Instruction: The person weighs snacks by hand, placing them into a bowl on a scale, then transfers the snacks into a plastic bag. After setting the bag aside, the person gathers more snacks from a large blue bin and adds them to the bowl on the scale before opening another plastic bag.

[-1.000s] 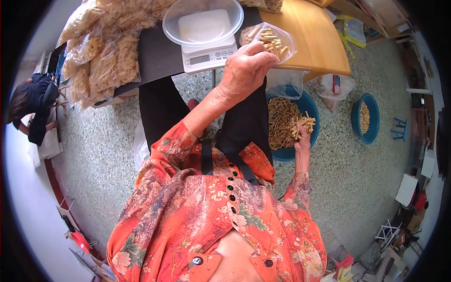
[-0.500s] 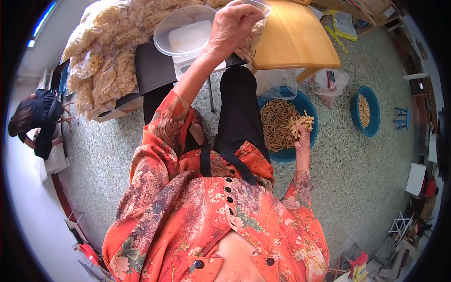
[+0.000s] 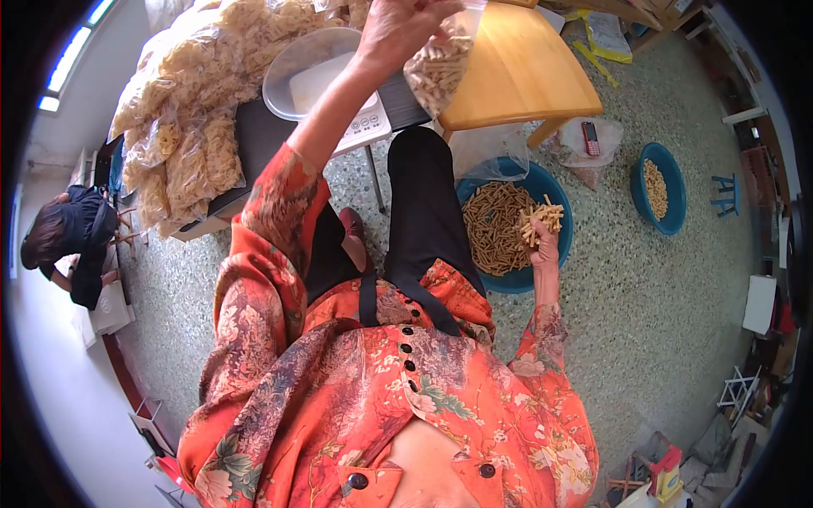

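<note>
My left hand (image 3: 405, 32) pinches the top of a clear plastic bag (image 3: 439, 74) partly filled with short pale sticks. The bag hangs between the kitchen scale (image 3: 369, 124) and the wooden stool. A clear plastic bowl (image 3: 284, 95) rests on the scale, partly behind my left forearm. Low on the right, my right hand (image 3: 545, 247) is closed around a handful of short sticks (image 3: 544, 217). It is over the right part of a large blue tub (image 3: 562, 190), where many browner sticks (image 3: 500, 229) lie.
Bagged dry noodles (image 3: 203, 76) are piled at the left on a dark table (image 3: 258, 135). A wooden stool (image 3: 521, 72) stands ahead. A phone (image 3: 590, 138) lies on a plastic bag beyond the tub. Farther right are a smaller blue tub (image 3: 675, 212) and a small blue stool (image 3: 725, 195). Another person (image 3: 72, 233) is at far left.
My left hand has moved left and up with the bag, which now shows more fully. My right hand keeps its handful over the tub. The whole view has shifted slightly.
</note>
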Motion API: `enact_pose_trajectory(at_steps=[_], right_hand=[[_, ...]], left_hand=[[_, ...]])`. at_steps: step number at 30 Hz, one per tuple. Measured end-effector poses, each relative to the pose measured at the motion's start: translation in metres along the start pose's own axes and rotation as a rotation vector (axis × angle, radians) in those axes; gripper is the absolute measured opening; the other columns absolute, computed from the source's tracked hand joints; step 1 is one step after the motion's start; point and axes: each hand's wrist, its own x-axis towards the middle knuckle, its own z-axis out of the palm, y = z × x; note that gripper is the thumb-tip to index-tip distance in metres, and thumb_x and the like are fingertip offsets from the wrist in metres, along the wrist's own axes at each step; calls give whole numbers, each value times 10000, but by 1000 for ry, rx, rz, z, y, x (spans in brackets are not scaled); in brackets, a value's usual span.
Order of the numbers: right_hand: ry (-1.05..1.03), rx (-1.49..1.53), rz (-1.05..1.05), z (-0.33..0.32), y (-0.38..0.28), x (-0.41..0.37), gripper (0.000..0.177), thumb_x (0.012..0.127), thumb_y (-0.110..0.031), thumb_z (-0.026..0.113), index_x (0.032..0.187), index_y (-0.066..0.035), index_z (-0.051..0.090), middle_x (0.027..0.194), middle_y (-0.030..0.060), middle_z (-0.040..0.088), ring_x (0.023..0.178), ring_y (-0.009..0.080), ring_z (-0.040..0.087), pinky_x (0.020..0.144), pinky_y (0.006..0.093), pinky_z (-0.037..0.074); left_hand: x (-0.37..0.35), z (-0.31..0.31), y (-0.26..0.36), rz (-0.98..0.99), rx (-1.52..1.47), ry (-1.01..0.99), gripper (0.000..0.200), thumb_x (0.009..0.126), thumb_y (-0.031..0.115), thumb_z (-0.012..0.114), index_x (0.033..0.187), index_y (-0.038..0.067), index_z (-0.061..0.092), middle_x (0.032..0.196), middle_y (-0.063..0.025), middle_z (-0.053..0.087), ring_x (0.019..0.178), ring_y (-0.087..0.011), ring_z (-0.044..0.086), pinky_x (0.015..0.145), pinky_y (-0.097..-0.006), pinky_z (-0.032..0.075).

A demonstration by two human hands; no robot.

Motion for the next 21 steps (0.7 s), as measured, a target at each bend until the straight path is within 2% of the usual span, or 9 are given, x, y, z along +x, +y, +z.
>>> enact_pose_trajectory(at_steps=[1, 3, 4, 8, 11, 13, 15, 17, 21], right_hand=[[-1, 2, -2, -1, 0, 1, 522, 813, -52, 781, 1275, -119, 546, 1086, 47, 666, 913, 207, 691, 646, 364, 606], [-29, 37, -53, -5, 2, 7, 469, 841, -43, 762, 1266, -92, 569, 1116, 61, 671, 955, 230, 691, 723, 405, 592], [-28, 39, -54, -6, 4, 9, 469, 841, -43, 762, 1266, -92, 569, 1116, 61, 671, 955, 230, 691, 723, 405, 592], [-35, 58, -71, -7, -2, 4, 447, 851, -29, 746, 1256, -81, 565, 1110, 70, 670, 965, 241, 693, 713, 407, 603], [-29, 68, -70, -9, -3, 5, 433, 847, -25, 745, 1237, -80, 565, 1088, 73, 677, 938, 240, 700, 676, 403, 612], [-12, 68, -50, -13, -1, 7, 434, 842, -24, 749, 1231, -82, 566, 1074, 73, 682, 911, 236, 704, 657, 397, 614], [-1, 69, -69, -16, 0, 7, 429, 842, -24, 747, 1227, -82, 567, 1069, 75, 683, 901, 235, 705, 648, 399, 615], [6, 65, -80, -16, 1, 6, 425, 843, -25, 746, 1224, -82, 567, 1065, 78, 683, 891, 235, 707, 638, 401, 616], [44, 68, -55, -9, -2, -1, 412, 846, -29, 747, 1216, -73, 572, 1061, 82, 686, 874, 227, 711, 617, 379, 614]], left_hand=[[10, 2, -3, 2, 1, 0, 130, 936, 63, 650, 906, -50, 706, 826, -69, 633, 626, -129, 661, 543, -272, 547], [31, 6, 3, -40, -174, -96, 139, 942, 91, 644, 915, -26, 714, 787, -59, 665, 635, -114, 676, 541, -267, 541], [38, 4, 3, -152, -58, -117, 160, 943, 142, 653, 928, -1, 725, 730, -35, 677, 625, -103, 674, 541, -260, 541], [64, 14, -17, -268, -3, -163, 177, 909, 175, 699, 922, 1, 733, 686, -25, 662, 626, -101, 668, 534, -260, 538], [77, 20, -49, -197, -60, -205, 162, 899, 160, 709, 902, 0, 735, 689, -27, 663, 595, -107, 651, 525, -258, 536], [81, 24, -60, -197, -10, -199, 179, 894, 159, 717, 875, -18, 732, 683, -37, 660, 569, -116, 634, 519, -255, 536], [83, 29, -74, -433, -94, -150, 213, 892, 173, 725, 872, -40, 729, 671, -57, 655, 568, -129, 640, 518, -257, 540], [86, 35, -86, -440, -153, -99, 240, 880, 177, 742, 881, -63, 727, 669, -80, 659, 579, -143, 653, 525, -261, 553], [90, 38, -100, -457, -84, -29, 224, 863, 147, 740, 883, -76, 726, 691, -102, 676, 579, -164, 670, 506, -282, 569]])
